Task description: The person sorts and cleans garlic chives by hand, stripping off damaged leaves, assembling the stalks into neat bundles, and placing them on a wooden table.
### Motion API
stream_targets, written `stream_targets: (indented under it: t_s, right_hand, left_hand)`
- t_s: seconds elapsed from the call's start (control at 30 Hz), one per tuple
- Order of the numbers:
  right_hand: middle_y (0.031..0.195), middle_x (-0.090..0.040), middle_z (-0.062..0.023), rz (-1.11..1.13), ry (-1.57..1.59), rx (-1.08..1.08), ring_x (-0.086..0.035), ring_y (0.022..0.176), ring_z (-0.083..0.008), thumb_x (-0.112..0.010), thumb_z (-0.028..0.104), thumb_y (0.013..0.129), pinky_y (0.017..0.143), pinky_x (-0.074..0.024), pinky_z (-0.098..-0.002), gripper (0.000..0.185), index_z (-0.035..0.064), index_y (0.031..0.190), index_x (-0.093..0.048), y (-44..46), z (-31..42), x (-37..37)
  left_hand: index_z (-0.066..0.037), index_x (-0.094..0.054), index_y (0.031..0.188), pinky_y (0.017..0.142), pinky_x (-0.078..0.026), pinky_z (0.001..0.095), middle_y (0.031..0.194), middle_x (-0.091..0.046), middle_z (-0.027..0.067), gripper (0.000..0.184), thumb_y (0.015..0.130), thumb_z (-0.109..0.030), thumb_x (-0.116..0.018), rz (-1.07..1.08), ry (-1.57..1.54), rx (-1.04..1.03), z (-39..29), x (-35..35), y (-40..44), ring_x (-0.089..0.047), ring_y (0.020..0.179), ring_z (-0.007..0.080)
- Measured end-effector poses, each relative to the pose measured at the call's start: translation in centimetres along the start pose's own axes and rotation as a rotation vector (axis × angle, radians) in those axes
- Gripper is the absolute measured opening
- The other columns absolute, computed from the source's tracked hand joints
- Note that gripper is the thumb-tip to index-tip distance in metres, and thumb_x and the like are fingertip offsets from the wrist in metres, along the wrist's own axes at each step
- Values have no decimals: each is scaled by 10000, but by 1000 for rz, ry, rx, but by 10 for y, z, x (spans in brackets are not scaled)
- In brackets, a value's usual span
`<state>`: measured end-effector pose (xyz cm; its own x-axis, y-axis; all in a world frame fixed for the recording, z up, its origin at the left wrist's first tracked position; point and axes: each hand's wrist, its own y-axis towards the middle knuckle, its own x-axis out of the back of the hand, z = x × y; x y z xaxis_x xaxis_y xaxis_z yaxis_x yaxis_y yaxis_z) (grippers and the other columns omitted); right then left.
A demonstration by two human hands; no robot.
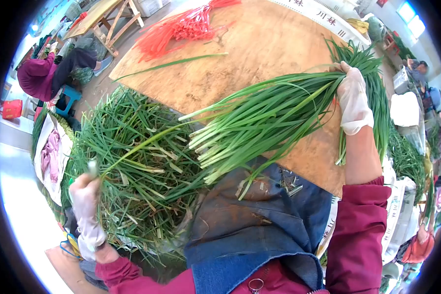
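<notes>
My right hand (pixel 353 93), in a thin whitish glove, is closed around a bunch of garlic chives (pixel 274 112) near its leafy end. The pale cut ends fan out to the left, over the board's edge and my lap. My left hand (pixel 85 196), also gloved, is closed at the lower left, away from the bunch. A long yellowish chive leaf (pixel 147 142) runs from the bunch down to its fingertips. A small whitish-silver, blurred piece (pixel 92 168) sticks up from that hand; I cannot tell what it is.
A heap of loose chive leaves (pixel 132 196) lies left of my lap. Red plastic ties (pixel 191 29) and a single leaf (pixel 176 63) lie on the wooden board (pixel 206 83). More chives (pixel 377 93) are beyond my right hand. Another person (pixel 46 73) sits at upper left.
</notes>
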<state>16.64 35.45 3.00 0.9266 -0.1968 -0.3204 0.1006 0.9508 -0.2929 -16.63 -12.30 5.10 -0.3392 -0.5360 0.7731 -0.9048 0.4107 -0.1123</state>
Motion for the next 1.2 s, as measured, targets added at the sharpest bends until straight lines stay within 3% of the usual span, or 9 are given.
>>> stream_targets:
  t_s: [0.1, 0.2, 0.33, 0.4, 0.5, 0.57, 0.8, 0.97, 1.2]
  right_hand:
    - [763, -613, -185, -14, 98, 28, -576, 565, -276, -555, 75, 841, 519, -502, -409, 124, -46, 856, -535, -3, -3, -2]
    - [736, -612, -150, -41, 90, 30, -548, 528, -240, -575, 108, 838, 480, -467, -366, 129, -12, 795, -551, -10, -2, -4]
    - [655, -582, -75, 2, -51, 103, -457, 468, -155, -614, 135, 809, 436, -371, -307, 135, 12, 756, -611, 13, -4, 17]
    - [594, -544, -32, 62, -27, 103, -401, 440, -121, -629, 139, 793, 423, -324, -292, 130, 15, 757, -639, 5, -4, 15]
    - [830, -595, -110, 50, -192, 118, -558, 677, -179, -469, 161, 897, 675, -453, -252, 242, -46, 981, -561, -7, 1, 6]
    - [780, -592, -82, 94, -197, 110, -545, 645, -163, -477, 167, 896, 635, -440, -233, 248, -51, 937, -587, 20, -4, 15]
    - [514, -449, -6, 11, -40, 129, -354, 365, -111, -602, 37, 761, 362, -285, -281, 124, 61, 652, -547, 0, -5, 3]
    - [680, -588, -47, -57, -697, 470, -501, 576, -105, -486, 93, 878, 556, -414, -246, 210, -53, 893, -636, 13, -18, 5]
    - [706, -606, -71, 78, -1256, 908, -528, 615, -157, -459, 118, 886, 610, -432, -264, 249, -57, 867, -635, 29, -34, 11]
  left_hand:
    - [-25, -646, 938, 721, -436, 375, 891, -625, 130, 228, 740, -136, -624, -239, 1031, 23, 71, 34, -2, -582, 830, 292]
    - [-30, -612, 990, 822, -421, 395, 992, -578, 159, 288, 709, -73, -663, -374, 760, -536, 40, -12, -31, -546, 925, 316]
    - [-56, -626, 910, 703, -484, 353, 887, -600, 132, 192, 723, -50, -669, 144, -60, -745, -50, -99, -65, -589, 822, 280]
    - [-55, -619, 874, 675, -480, 377, 863, -594, 127, 164, 716, -57, -663, 135, -75, -865, -77, -126, -72, -582, 777, 303]
    - [-42, -596, 902, 652, -467, 369, 823, -583, 129, 233, 688, -51, -687, 145, -98, -999, -93, -150, -83, -576, 743, 299]
    - [-48, -579, 914, 662, -454, 386, 827, -568, 122, 273, 671, -69, -701, 84, 40, -1025, -104, -154, -93, -558, 761, 302]
    - [-27, -596, 851, 649, -450, 282, 794, -559, 76, 201, 675, 1, -688, 273, -238, -714, -87, -183, -77, -554, 703, 205]
    - [-5, -596, 855, 595, -440, 221, 749, -586, 17, 125, 746, 3, -657, 531, -759, -139, -92, -172, -75, -533, 649, 90]
    - [8, -597, 851, 489, -407, 220, 683, -565, 19, 72, 798, -41, -596, 477, -865, 69, -103, -155, -79, -480, 531, 86]
